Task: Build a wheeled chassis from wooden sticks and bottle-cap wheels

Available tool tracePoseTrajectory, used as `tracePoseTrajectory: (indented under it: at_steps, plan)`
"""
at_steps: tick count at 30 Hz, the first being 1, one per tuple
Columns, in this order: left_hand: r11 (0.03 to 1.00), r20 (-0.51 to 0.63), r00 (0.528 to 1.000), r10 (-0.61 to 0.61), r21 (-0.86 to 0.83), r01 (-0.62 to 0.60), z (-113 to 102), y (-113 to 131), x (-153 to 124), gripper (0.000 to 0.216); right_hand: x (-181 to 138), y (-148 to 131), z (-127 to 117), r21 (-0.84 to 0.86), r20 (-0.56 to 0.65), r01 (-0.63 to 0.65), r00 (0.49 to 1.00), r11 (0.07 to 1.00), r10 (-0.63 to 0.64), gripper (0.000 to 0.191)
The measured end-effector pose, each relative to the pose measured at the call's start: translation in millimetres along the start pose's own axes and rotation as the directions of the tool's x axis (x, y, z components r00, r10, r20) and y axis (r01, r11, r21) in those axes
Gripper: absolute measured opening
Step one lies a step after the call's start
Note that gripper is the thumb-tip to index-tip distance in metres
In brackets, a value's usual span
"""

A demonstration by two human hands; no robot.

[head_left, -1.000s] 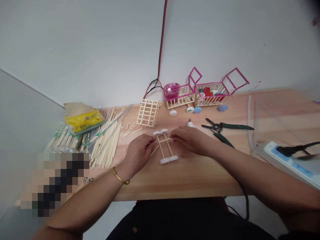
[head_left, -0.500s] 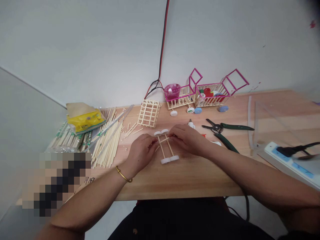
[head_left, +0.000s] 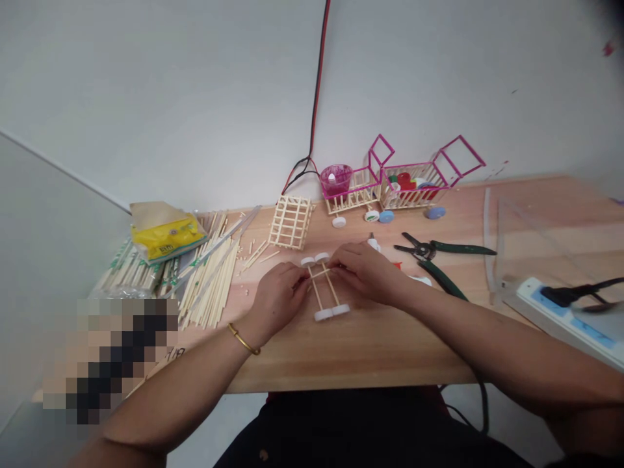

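Note:
Two wooden stick axles with white bottle-cap wheels [head_left: 332, 313] lie side by side on the table, their far wheels partly beside my right fingers. A short wooden stick [head_left: 320, 273] crosses both axles near the far wheels. My left hand [head_left: 280, 292] is closed in a pinch at its left end. Its right end is pinched by my right hand [head_left: 361, 270], whose fingers bend over the tip. Behind my right hand, a white glue bottle [head_left: 374, 244] shows only in part.
A stick lattice [head_left: 291, 222], two small stick carts [head_left: 353, 192] and green-handled pliers [head_left: 429, 250] lie beyond my hands. Loose sticks [head_left: 214, 279] and a yellow tissue pack [head_left: 168, 239] are at left. A power strip [head_left: 560, 312] sits at right.
Almost nothing differs. My left hand has shifted very slightly at the cross stick; my right hand and the axles stay in place.

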State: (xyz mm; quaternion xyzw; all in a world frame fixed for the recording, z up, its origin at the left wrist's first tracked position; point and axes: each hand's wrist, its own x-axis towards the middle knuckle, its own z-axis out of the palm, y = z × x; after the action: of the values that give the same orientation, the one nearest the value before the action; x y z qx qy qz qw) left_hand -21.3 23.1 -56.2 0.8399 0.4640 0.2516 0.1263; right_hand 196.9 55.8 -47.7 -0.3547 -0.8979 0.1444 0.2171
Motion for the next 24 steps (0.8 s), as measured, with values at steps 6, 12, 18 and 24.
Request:
tracePoseTrajectory:
  at_steps: [6, 12, 18, 24]
  plan:
    - [1.000, 0.008, 1.000, 0.009, 0.011, -0.009, 0.2, -0.6, 0.0, 0.009, -1.3, 1.2, 1.7, -0.003, 0.003, -0.004, 1.000, 1.000, 0.004, 0.014]
    - [1.000, 0.027, 1.000, 0.006, 0.006, -0.006, -1.0, 0.9, 1.5, 0.008, -1.2, 0.3, 1.1, 0.004, 0.007, -0.010, 1.000, 1.000, 0.010, 0.015]
    - [1.000, 0.025, 1.000, 0.006, 0.017, -0.007, -0.5, 0.5, 1.8, 0.009, -0.8, 0.0, 0.6, -0.006, 0.018, -0.022, 1.000, 1.000, 0.022, 0.014]
    - [1.000, 0.032, 0.999, -0.005, 0.010, 0.005, -0.6, 1.8, 2.4, 0.009, -1.4, -0.9, 0.4, -0.051, 0.049, -0.034, 0.998, 0.998, 0.036, 0.013]
